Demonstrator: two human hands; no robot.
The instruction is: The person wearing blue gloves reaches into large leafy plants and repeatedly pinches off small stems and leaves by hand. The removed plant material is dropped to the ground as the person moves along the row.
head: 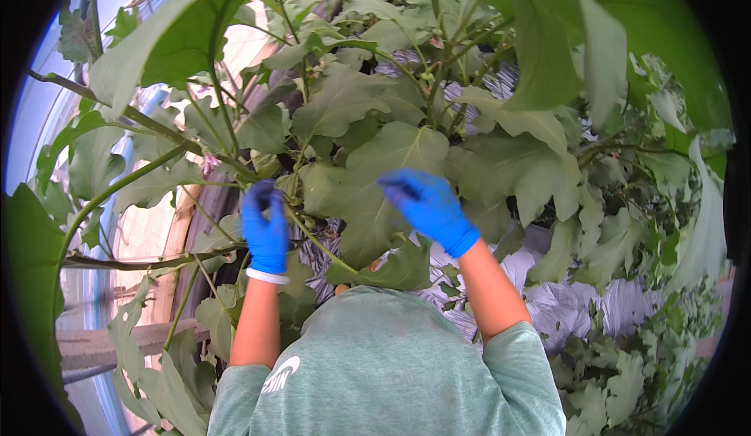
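Note:
My left hand point(265, 227), in a blue glove with a white band at the wrist, is at a green plant stem point(220, 166); its fingers are bent, and whether they grip the stem cannot be told. A pink-purple flower point(209, 164) hangs from the plant just to the upper left of it. My right hand point(431, 210), also blue-gloved, is over a broad lobed leaf point(405, 148), its fingertips dark and blurred; whether they hold anything is unclear. A pale green stalk point(320, 242) slants down from beside my left hand to a leaf point(402, 266) near my chest.
Large leaves point(545, 42) hang close overhead. A woody branch point(146, 263) crosses at left, above a wooden beam point(88, 345). Silvery plastic sheeting point(563, 313) covers the ground at right, among more foliage. Clear plastic film point(47, 119) lines the far left side.

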